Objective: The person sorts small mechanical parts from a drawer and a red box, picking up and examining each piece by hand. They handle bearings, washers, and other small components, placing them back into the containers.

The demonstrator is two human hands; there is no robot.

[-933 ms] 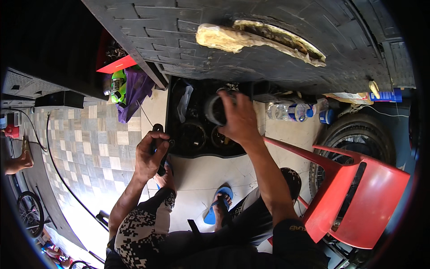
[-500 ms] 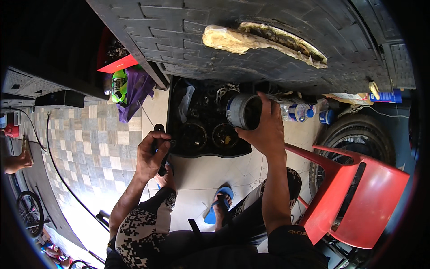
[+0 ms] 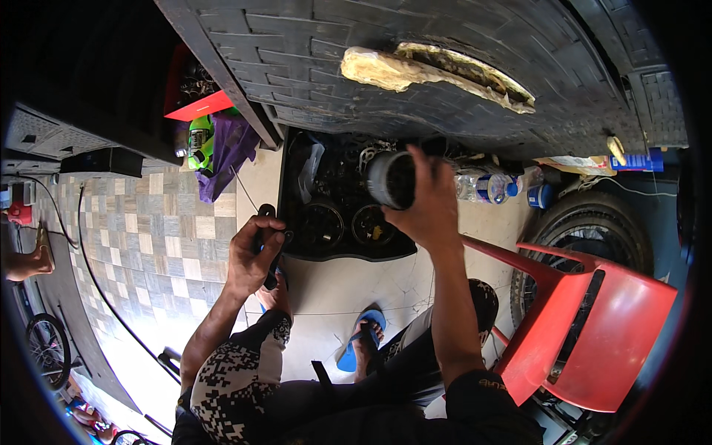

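My right hand (image 3: pixel 428 202) grips a round grey tub (image 3: pixel 381 180), tilted so its dark open mouth faces the palm. The tub is held above a black tray (image 3: pixel 348 250) full of dark metal parts. In the tray lie two ring-shaped parts, one being a round ring (image 3: pixel 323 225) near its front left. At the tray's left edge, my left hand (image 3: pixel 254 248) is closed around a slim black tool (image 3: pixel 268 273) with a rounded, holed end. The tool's kind does not show clearly.
A red plastic chair (image 3: pixel 615 334) stands at the right, in front of stacked tyres (image 3: pixel 630 222). Clear plastic bottles (image 3: pixel 489 188) lie right of the tray. A purple cloth (image 3: pixel 231 152) and a red box (image 3: pixel 196 107) are at the left. A dark cabinet (image 3: pixel 297 67) rises behind.
My right hand has moved slightly left with the tub, and the tub has turned a little. My left hand has stayed nearly still.
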